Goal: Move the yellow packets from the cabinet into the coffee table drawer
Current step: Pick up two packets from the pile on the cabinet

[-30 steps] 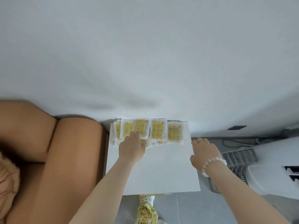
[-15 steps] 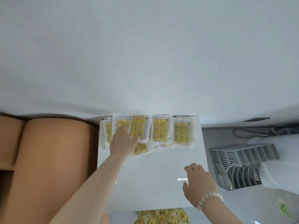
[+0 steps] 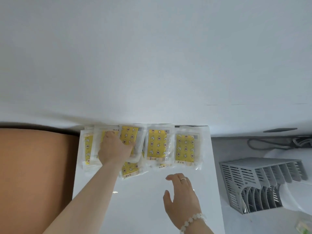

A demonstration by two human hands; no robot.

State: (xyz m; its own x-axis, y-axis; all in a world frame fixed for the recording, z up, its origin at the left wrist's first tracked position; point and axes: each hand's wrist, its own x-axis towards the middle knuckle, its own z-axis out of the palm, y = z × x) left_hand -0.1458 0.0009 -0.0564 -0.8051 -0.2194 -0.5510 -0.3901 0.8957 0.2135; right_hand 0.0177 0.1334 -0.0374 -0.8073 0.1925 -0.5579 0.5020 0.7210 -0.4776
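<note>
The yellow packets (image 3: 158, 146) are lying in an overlapping row along the back edge of the cabinet (image 3: 143, 208), right against the wall (image 3: 152, 65), with a couple more poking out from under the row toward the cabinet's front. The left hand (image 3: 114, 149) is reaching over the cabinet's back left part and gripping the packets there, its fingers curling down onto one packet and its thumb lying across the next. Whether any packet is lifting off the cabinet cannot be told.

The right hand (image 3: 182, 200) is hovering over the bare middle of the cabinet with fingers loosely spread, holding nothing and wearing a ring (image 3: 183, 179) and a bead bracelet (image 3: 192, 220).

A brown cushion (image 3: 33, 174) is sitting just left of the cabinet. A grey slotted rack (image 3: 253, 179) is lying on the floor to the cabinet's right.
</note>
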